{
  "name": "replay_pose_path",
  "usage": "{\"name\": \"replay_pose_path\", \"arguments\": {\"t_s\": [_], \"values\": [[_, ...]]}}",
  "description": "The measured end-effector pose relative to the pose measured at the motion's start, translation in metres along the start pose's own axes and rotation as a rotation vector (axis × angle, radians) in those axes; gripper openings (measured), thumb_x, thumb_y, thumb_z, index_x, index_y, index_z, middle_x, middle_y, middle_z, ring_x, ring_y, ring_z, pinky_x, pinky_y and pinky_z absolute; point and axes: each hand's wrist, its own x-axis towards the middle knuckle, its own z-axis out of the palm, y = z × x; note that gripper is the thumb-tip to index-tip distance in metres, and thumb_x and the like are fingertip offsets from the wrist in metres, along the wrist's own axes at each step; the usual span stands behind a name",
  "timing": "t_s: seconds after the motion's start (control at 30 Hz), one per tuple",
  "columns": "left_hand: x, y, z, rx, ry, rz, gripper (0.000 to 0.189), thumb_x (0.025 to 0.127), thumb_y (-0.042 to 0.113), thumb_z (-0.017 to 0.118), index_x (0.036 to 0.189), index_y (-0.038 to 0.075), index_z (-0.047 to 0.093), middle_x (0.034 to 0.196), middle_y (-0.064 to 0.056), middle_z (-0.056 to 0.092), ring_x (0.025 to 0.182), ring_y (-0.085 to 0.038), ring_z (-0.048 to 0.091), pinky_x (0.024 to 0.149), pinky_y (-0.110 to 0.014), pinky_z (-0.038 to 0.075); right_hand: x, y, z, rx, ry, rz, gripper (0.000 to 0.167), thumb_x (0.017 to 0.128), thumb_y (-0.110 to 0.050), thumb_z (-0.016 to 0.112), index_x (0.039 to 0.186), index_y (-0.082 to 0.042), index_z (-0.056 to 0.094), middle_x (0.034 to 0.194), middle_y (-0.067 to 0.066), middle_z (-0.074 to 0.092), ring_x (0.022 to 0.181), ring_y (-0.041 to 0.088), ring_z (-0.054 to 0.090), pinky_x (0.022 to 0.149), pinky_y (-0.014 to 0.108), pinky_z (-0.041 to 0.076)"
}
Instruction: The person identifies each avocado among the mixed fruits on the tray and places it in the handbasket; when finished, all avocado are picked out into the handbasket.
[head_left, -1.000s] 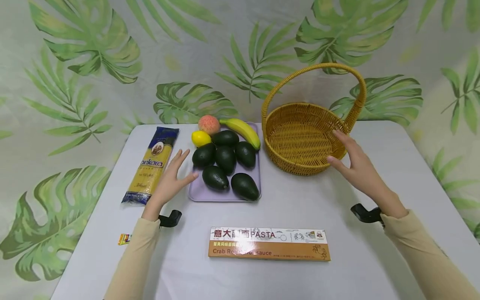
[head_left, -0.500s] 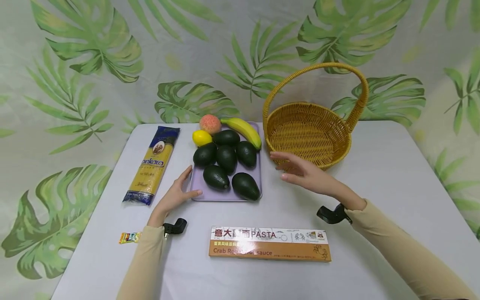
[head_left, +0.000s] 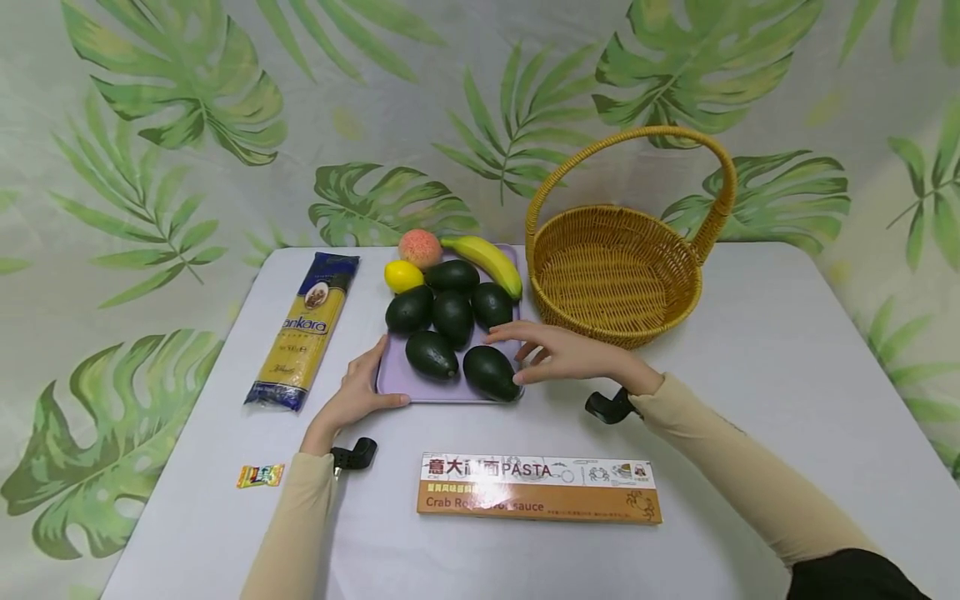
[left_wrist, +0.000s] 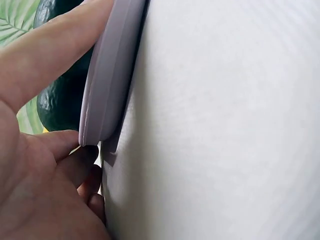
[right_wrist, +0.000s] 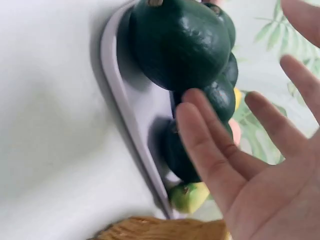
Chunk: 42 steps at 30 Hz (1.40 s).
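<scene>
Gripped at its near-left corner by my left hand [head_left: 352, 402], the tray [head_left: 396, 377] bore six avocados [head_left: 490, 372]; my spread right hand [head_left: 568, 353] held none yet.

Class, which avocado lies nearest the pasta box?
The avocado at the front-right corner of the tray, beside the right hand; all the others lie farther back.

Ahead of me, pale backdrop [head_left: 405, 108] printed with green monstera and palm leaves, white tabletop [head_left: 787, 333] below, rounded far corners, soft shadows.
</scene>
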Motion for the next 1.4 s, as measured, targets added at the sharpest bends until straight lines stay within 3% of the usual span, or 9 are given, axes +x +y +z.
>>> {"name": "replay_pose_path", "arguments": {"t_s": [0.27, 0.67, 0.8, 0.97, 1.17, 1.33, 1.4], "values": [[0.001, 0.001, 0.001, 0.001, -0.005, -0.008, 0.11, 0.076, 0.03, 0.081, 0.155, 0.012, 0.006, 0.156, -0.019, 0.012, 0.14, -0.036, 0.004, 0.108, -0.06, 0.009, 0.023, -0.004, 0.006, -0.181, -0.094, 0.025, 0.059, 0.087, -0.019, 0.071, 0.141, -0.015, 0.047, 0.151, 0.018, 0.028, 0.132, 0.029, 0.037, 0.093, 0.042, 0.046], [0.001, 0.002, 0.001, 0.01, 0.001, 0.011, 0.11, 0.076, 0.029, 0.081, 0.155, 0.011, 0.007, 0.157, -0.018, 0.014, 0.139, -0.036, 0.004, 0.108, -0.06, 0.008, 0.039, 0.003, 0.018, -0.32, -0.112, 0.068, 0.059, 0.083, -0.02, 0.074, 0.137, -0.019, 0.05, 0.143, 0.006, 0.041, 0.128, 0.024, 0.041, 0.104, 0.044, 0.034], [0.001, 0.002, 0.001, 0.008, -0.002, 0.01, 0.109, 0.076, 0.029, 0.081, 0.155, 0.011, 0.007, 0.157, -0.017, 0.013, 0.14, -0.036, 0.004, 0.108, -0.06, 0.008, 0.038, 0.006, 0.02, -0.284, -0.093, 0.045, 0.057, 0.082, -0.013, 0.074, 0.134, -0.017, 0.052, 0.141, 0.007, 0.042, 0.128, 0.023, 0.04, 0.105, 0.042, 0.032], [0.001, 0.001, 0.002, 0.012, -0.003, 0.006, 0.109, 0.077, 0.029, 0.081, 0.155, 0.012, 0.007, 0.157, -0.017, 0.013, 0.14, -0.035, 0.004, 0.108, -0.06, 0.008, 0.025, 0.006, 0.015, -0.156, -0.04, 0.0, 0.055, 0.081, -0.01, 0.074, 0.132, -0.014, 0.054, 0.142, 0.013, 0.042, 0.131, 0.026, 0.037, 0.104, 0.045, 0.033], [0.0, 0.001, 0.002, 0.006, -0.002, 0.007, 0.109, 0.077, 0.029, 0.081, 0.155, 0.012, 0.007, 0.157, -0.016, 0.013, 0.14, -0.034, 0.004, 0.108, -0.06, 0.008, -0.004, 0.001, -0.006, 0.045, 0.031, 0.032, 0.056, 0.085, -0.015, 0.072, 0.137, -0.017, 0.049, 0.146, 0.008, 0.038, 0.128, 0.026, 0.04, 0.092, 0.049, 0.043], [-0.001, 0.002, 0.002, 0.006, 0.004, 0.003, 0.109, 0.076, 0.029, 0.081, 0.155, 0.011, 0.007, 0.157, -0.016, 0.013, 0.14, -0.034, 0.003, 0.108, -0.06, 0.007, -0.033, 0.004, -0.031, 0.167, 0.141, 0.044, 0.056, 0.087, -0.013, 0.07, 0.138, -0.016, 0.047, 0.147, 0.004, 0.038, 0.124, 0.032, 0.043, 0.096, 0.052, 0.039], [-0.001, 0.001, 0.002, 0.007, 0.008, 0.001, 0.11, 0.076, 0.029, 0.081, 0.155, 0.011, 0.007, 0.157, -0.016, 0.013, 0.14, -0.034, 0.004, 0.108, -0.059, 0.007, -0.044, 0.006, -0.042, 0.192, 0.203, 0.056, 0.056, 0.088, -0.011, 0.069, 0.139, -0.015, 0.047, 0.147, 0.003, 0.037, 0.129, 0.032, 0.038, 0.097, 0.054, 0.036]]}}
